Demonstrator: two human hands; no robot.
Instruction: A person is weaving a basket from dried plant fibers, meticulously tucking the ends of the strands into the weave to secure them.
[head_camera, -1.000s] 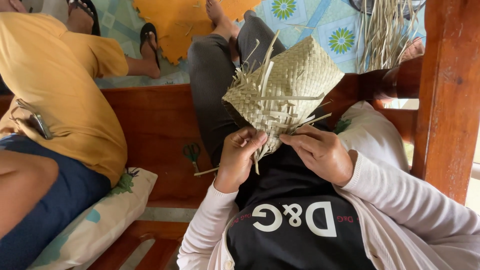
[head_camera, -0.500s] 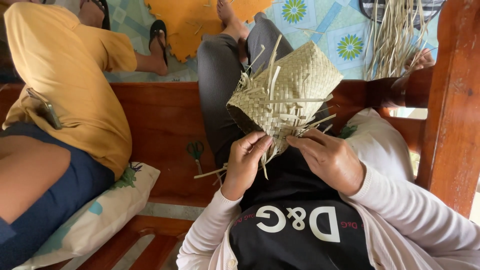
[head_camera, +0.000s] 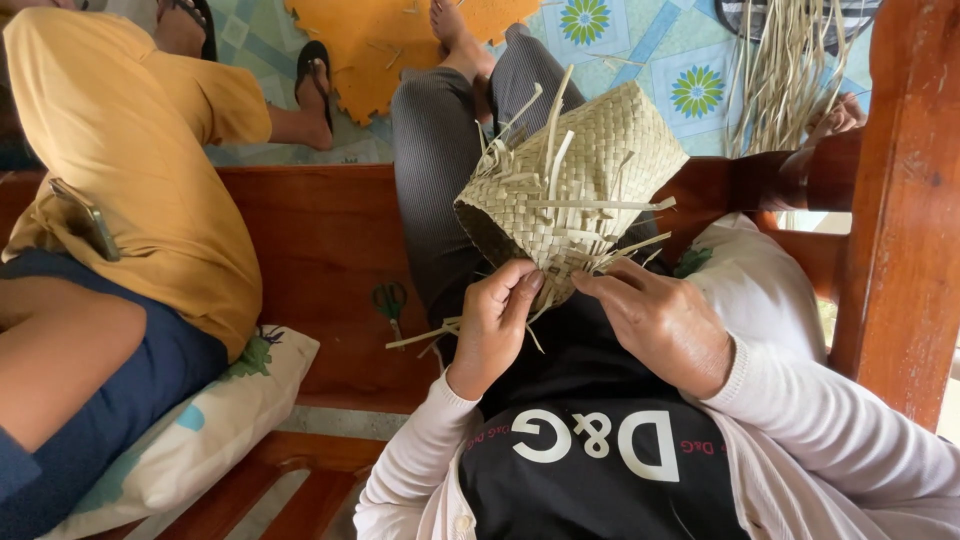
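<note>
A half-woven basket of pale palm strips (head_camera: 585, 175) rests upside down over my lap, loose strip ends sticking out of its rim. My left hand (head_camera: 497, 320) pinches the strips at the near rim, thumb and fingers closed on them. My right hand (head_camera: 660, 325) grips the rim just to the right, fingertips on the weave. Both hands touch the basket and lie close together. I wear a black printed top and a pale long-sleeved cardigan.
A person in a yellow shirt (head_camera: 140, 170) and blue shorts sits on the wooden bench (head_camera: 320, 240) at my left. Green-handled scissors (head_camera: 390, 300) lie on the bench. A cushion (head_camera: 200, 430) sits below. Loose palm strips (head_camera: 790, 70) hang at the right, by a wooden post (head_camera: 905, 200).
The basket has tilted and shifted slightly right in view. My fingers have kept working the strips at its rim; the view has drifted a little.
</note>
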